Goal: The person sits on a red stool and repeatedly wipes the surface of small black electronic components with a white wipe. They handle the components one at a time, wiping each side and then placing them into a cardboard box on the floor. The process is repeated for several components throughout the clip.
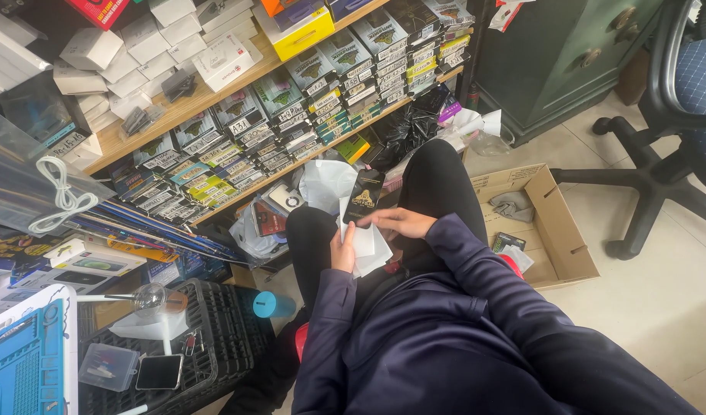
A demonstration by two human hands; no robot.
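I am seated, with my knees toward low shelves. My left hand grips a white flat packet resting on my lap. My right hand lies across the top of it, fingers on the lower end of a slim black box with a gold emblem. The black box stands tilted against the white packet, between my knees. Dark blue sleeves cover both arms.
Wooden shelves hold rows of small labelled boxes and white cartons. An open cardboard box sits on the floor at right, an office chair beyond it. A black crate, a teal cup and a blue mat lie at left.
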